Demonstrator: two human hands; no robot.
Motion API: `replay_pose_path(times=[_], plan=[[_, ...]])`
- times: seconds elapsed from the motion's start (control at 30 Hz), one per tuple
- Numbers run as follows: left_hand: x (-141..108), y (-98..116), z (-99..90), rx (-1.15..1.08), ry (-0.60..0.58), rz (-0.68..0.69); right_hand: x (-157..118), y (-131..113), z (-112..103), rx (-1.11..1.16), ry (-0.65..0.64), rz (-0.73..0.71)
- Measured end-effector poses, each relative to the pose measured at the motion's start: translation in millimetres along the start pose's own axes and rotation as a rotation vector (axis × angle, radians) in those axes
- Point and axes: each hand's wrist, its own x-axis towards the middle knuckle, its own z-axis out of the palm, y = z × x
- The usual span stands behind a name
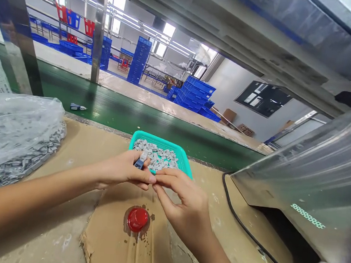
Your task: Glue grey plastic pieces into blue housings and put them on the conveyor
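Observation:
My left hand pinches a small blue-and-white plastic part between thumb and fingers, just over the near rim of a teal plastic tray. The tray is heaped with small grey parts. My right hand is curved, with its fingertips touching the left hand's fingertips, and I see nothing in it. A red round cap sits on stained cardboard below both hands. To the left, a clear plastic bag lies open with many grey parts spilling from it.
A green conveyor belt runs behind the cardboard-covered bench, with a small blue-and-white part on it. A curved metal housing and a black cable stand at right. Stacked blue crates fill the background.

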Motion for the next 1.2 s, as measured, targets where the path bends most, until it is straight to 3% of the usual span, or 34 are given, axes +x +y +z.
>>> replay_pose_path(times=[0.1, 0.23, 0.47, 0.57, 0.7, 1.03, 1.2], plan=[[-0.4, -1.0, -0.6, -0.093, -0.017, -0.041, -5.1, -1.0, -0.3, -0.064, 0.07, -0.073], [0.4, -6.1, -0.1, -0.107, -0.043, -0.066, -8.3, -3.5, -1.6, -0.064, 0.017, -0.096], [-1.7, -5.3, -4.2, 0.042, -0.121, -0.092, -16.3, 2.7, -4.6, -0.015, -0.028, -0.005], [-1.5, 0.1, -15.0, 0.109, -0.072, -0.078, -26.6, 4.2, -7.2, 0.061, -0.146, 0.105], [3.3, 3.6, -28.9, 0.032, -0.029, -0.056, -42.8, 0.1, -3.9, 0.144, -0.287, 0.203], [8.6, -0.5, -33.9, 0.042, 0.003, -0.033, -54.4, 2.3, 9.8, 0.158, -0.263, 0.17], [10.8, -1.4, -35.8, 0.05, -0.04, 0.021, -56.1, 1.3, 9.5, 0.154, -0.24, 0.168]])
